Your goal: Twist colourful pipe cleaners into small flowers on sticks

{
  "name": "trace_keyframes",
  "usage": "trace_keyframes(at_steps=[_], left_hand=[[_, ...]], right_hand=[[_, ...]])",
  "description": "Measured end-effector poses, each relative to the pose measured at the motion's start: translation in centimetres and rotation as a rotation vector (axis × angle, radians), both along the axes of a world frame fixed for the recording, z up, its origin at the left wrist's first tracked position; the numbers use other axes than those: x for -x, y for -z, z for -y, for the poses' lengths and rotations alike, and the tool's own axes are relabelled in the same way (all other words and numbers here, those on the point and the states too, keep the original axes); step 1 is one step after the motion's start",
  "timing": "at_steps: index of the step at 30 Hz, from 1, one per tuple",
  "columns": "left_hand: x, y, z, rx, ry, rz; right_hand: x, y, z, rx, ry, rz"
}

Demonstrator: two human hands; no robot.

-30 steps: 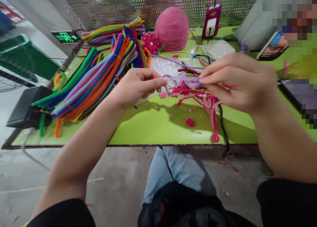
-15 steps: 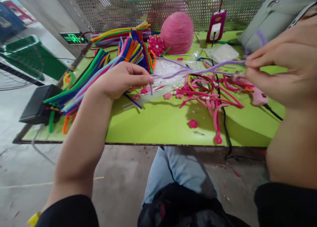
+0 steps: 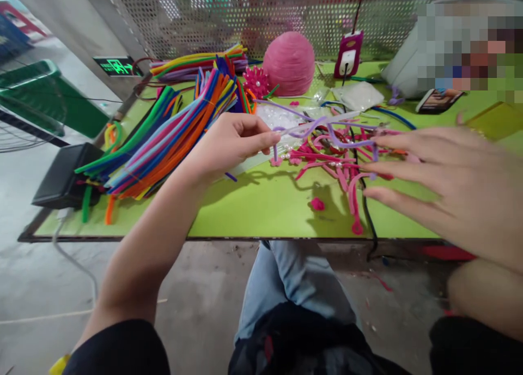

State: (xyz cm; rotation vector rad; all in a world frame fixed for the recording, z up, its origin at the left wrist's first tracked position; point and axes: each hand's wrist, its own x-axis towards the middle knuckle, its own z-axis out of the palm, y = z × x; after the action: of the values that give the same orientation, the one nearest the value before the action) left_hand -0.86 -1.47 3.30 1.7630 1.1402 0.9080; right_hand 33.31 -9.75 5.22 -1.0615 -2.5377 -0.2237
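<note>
My left hand [image 3: 232, 143] pinches one end of a lilac pipe cleaner [image 3: 327, 135] above the green table [image 3: 261, 206]. The pipe cleaner runs right in a loose curve to the fingertips of my right hand [image 3: 445, 189]. The fingers of that hand are stretched out and spread, smeared by motion, with the pipe cleaner's far end at the index fingertip. Under the pipe cleaner lies a tangle of pink pipe cleaners with white beads [image 3: 335, 162].
A big bundle of coloured pipe cleaners [image 3: 171, 135] covers the table's left. A pink yarn ball [image 3: 289, 63], a pink flower [image 3: 256, 82], a bag of beads [image 3: 278, 116], a charger [image 3: 348, 53] and a black cable [image 3: 368, 217] lie behind and right. A black box [image 3: 61, 176] sits at the left edge.
My right hand has dropped from high at the right down over the table's front, its fingers spreading out. The lilac pipe cleaner went from taut to slack and curved. My left hand barely moved.
</note>
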Motion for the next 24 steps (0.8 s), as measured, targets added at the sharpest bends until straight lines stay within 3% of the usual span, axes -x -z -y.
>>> trace_keyframes(at_steps=[3, 6, 9, 11, 13, 16, 18, 19, 21, 23, 24], left_hand=[[-0.1, 0.2, -0.1, 0.037, 0.01, 0.027], [-0.1, 0.7, -0.4, 0.086, 0.009, 0.061], [-0.2, 1.1, -0.6, 0.098, -0.001, 0.096], [-0.2, 1.1, -0.6, 0.111, 0.008, 0.109], [-0.2, 1.0, -0.6, 0.121, 0.021, 0.114], [-0.1, 0.7, -0.4, 0.026, 0.006, 0.079], [-0.1, 0.8, -0.3, -0.114, -0.021, 0.022], [-0.1, 1.0, -0.3, -0.198, -0.031, -0.016], [-0.1, 1.6, -0.3, -0.384, -0.029, -0.108], [-0.1, 2.4, -0.4, -0.571, 0.003, -0.219], [-0.1, 2.8, -0.4, -0.647, 0.028, -0.273]], right_hand=[[2.4, -0.6, -1.9, -0.101, 0.022, 0.036], [5.5, 0.8, -3.9, -0.011, -0.086, -0.052], [7.8, 2.5, -5.2, -0.02, -0.34, 0.004], [8.3, 3.1, -5.8, 0.002, -0.425, 0.086], [7.9, 3.1, -6.4, 0.057, -0.295, 0.085], [5.1, 2.0, -7.6, 0.212, -0.033, -0.095], [2.6, 0.8, -8.4, 0.299, -0.103, -0.275], [1.5, 0.2, -8.7, 0.249, -0.07, -0.431], [0.3, -1.0, -9.0, -0.008, 0.08, -0.662], [0.6, -2.0, -9.0, -0.13, 0.141, -0.64], [1.4, -2.3, -9.0, -0.073, 0.125, -0.558]])
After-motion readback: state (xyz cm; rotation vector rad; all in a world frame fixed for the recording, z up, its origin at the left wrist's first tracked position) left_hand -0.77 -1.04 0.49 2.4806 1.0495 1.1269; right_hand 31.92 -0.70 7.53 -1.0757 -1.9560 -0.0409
